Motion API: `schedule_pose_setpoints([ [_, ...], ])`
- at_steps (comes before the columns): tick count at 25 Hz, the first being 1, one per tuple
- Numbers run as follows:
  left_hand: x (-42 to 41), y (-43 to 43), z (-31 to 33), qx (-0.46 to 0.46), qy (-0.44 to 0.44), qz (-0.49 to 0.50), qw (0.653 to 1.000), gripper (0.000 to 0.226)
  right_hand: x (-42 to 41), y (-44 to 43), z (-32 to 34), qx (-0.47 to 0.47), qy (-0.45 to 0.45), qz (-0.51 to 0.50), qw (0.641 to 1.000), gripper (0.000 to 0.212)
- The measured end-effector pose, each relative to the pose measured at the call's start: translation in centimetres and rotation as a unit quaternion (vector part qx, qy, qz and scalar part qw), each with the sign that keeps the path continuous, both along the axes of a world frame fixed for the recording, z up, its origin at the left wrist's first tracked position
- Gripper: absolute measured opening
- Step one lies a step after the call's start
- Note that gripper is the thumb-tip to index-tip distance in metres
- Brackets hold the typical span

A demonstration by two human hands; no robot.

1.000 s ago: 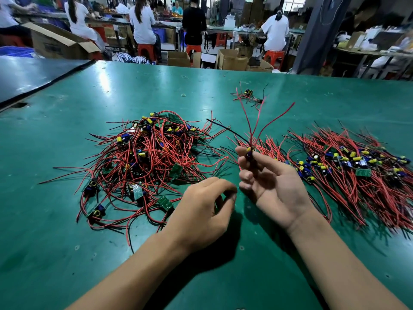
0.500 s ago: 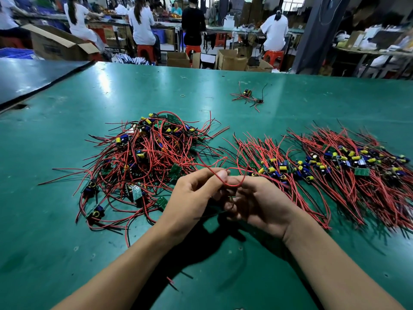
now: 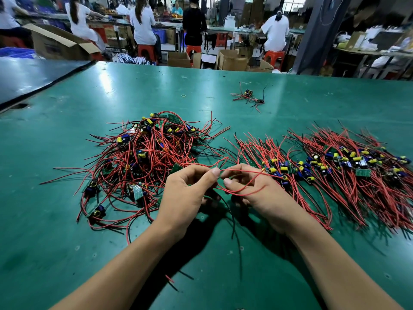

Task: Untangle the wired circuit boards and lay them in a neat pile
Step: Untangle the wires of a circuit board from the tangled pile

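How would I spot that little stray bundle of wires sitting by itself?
Start at the green table. Look past the two big heaps of red-wired boards to the far side. The small stray bundle of red and black wires lies alone there, touching neither heap.

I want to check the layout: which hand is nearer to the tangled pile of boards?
Left. The left hand sits at the tangled pile's near edge; the right hand is farther right, beside the sorted rows.

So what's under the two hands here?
Under the left hand and right hand a black wire hangs toward the green table, with a looped red wire in their grip. Any board there is hidden by the palms.
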State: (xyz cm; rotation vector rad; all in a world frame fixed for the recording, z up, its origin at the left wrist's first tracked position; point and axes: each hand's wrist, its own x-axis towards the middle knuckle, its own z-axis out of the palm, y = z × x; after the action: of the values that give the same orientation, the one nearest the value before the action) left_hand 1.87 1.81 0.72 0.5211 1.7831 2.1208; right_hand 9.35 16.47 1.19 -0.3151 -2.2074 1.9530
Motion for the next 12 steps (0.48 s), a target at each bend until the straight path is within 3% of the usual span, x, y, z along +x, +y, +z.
schedule_pose_setpoints([
  [3, -0.17, -0.08, 0.09, 0.014, -0.046, -0.002, 0.999, 0.02, 0.2, 0.22, 0.24, 0.04, 0.001, 0.057, 0.998, 0.028],
  [8, -0.04, -0.09, 0.27, 0.018, -0.065, -0.03, 0.997, 0.028, -0.17, -0.05, 0.27, -0.017, 0.052, -0.004, 0.998, 0.021],
  [12, -0.29, -0.11, 0.58, 0.075, -0.138, -0.073, 0.985, 0.036, -0.22, 0.04, 0.39, -0.071, 0.07, -0.006, 0.995, 0.023],
])
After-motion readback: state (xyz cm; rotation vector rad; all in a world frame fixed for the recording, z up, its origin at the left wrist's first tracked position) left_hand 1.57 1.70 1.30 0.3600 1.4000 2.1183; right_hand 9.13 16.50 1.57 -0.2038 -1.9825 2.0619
